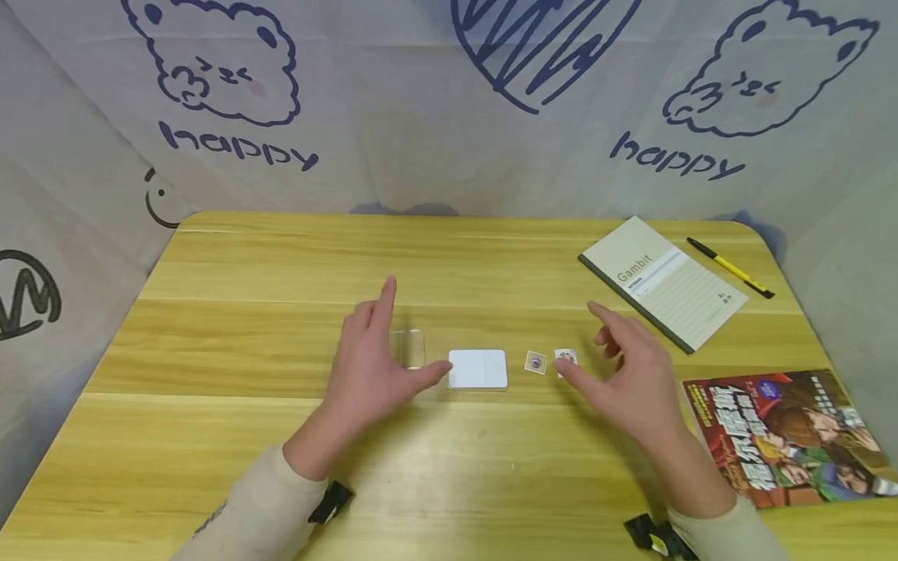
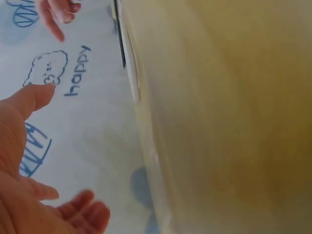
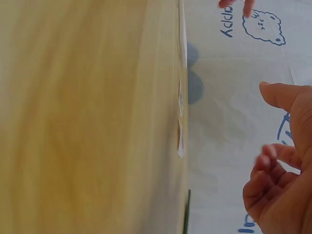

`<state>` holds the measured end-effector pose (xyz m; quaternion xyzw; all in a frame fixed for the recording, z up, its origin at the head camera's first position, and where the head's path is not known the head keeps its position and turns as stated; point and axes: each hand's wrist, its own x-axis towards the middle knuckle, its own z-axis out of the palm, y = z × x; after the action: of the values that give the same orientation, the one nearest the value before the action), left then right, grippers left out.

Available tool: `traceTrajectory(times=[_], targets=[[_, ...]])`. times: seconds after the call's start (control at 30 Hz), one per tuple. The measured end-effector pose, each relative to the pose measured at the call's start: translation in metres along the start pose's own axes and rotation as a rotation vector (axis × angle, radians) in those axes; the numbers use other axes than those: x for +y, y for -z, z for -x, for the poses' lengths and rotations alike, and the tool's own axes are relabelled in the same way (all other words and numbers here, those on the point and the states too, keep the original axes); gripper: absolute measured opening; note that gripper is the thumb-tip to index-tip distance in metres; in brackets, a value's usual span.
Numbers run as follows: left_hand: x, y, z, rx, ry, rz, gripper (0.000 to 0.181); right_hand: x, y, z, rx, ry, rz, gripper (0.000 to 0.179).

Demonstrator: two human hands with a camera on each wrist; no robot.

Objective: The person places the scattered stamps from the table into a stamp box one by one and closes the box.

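Observation:
My left hand [image 1: 366,366] hovers over the table with its thumb and index finger spread wide. Its thumb tip overlaps the left edge of a flat white rectangular block [image 1: 479,369] in the head view. A clear plastic lid or tray [image 1: 414,348] lies partly hidden behind that hand. To the right of the block are two small square stickers or cards, a beige one [image 1: 536,362] and a white one [image 1: 565,355]. My right hand [image 1: 634,374] is above the white square, thumb and index finger apart, the other fingers loosely bent. Neither hand holds anything.
A Gambit notebook [image 1: 662,284] lies at the back right, a yellow and black pen [image 1: 731,269] beside it. Nearer the right edge is a colourful comic book [image 1: 793,440]. A white cloth [image 1: 421,156] with drawings hangs behind the wooden table [image 1: 245,312].

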<state>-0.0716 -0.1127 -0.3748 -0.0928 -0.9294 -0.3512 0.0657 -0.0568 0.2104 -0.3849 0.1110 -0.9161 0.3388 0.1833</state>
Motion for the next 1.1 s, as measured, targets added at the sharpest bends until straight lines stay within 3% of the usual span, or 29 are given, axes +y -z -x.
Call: traceTrajectory(times=[0.17,0.33,0.5,0.77,1.1], targets=[[-0.001,-0.01,0.002,-0.093,-0.02,0.173,0.109,0.002,-0.008,0.001,-0.046,-0.053,-0.141,0.063],[-0.001,-0.017,0.003,-0.149,-0.01,0.197,0.099,0.01,-0.017,0.004,-0.152,-0.141,-0.275,0.058],[-0.003,-0.026,0.006,-0.204,0.029,0.214,0.097,0.019,-0.025,0.006,-0.205,-0.169,-0.383,0.055],[-0.014,-0.037,0.008,-0.287,0.024,0.283,0.087,0.025,-0.037,0.008,-0.252,-0.184,-0.414,0.046],[-0.031,-0.043,0.002,-0.226,-0.03,0.313,0.075,0.029,-0.043,0.009,-0.277,-0.188,-0.341,0.036]])
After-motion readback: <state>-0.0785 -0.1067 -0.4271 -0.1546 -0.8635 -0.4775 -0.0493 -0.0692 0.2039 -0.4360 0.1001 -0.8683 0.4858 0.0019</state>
